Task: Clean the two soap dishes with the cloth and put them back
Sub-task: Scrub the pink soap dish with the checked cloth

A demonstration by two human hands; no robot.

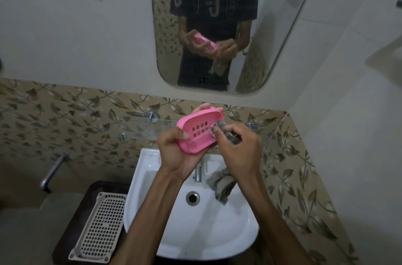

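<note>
A white sink (191, 232) is sitting under a big mirror (208, 69). A band of leaf tiles (65, 117) is running along the pale wall (76, 36). A glass shelf (139, 125) is hanging above a silver tap (197, 172). A white plastic basket (100, 227) is lying beside the sink. The light is looking dim.

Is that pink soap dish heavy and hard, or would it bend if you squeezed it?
The pink soap dish is probably light: the left hand holds it up alone, by its edges. It looks like stiff plastic, keeping its shape while the cloth rubs inside. If wet it may be slippery, though I cannot see wetness.
</note>
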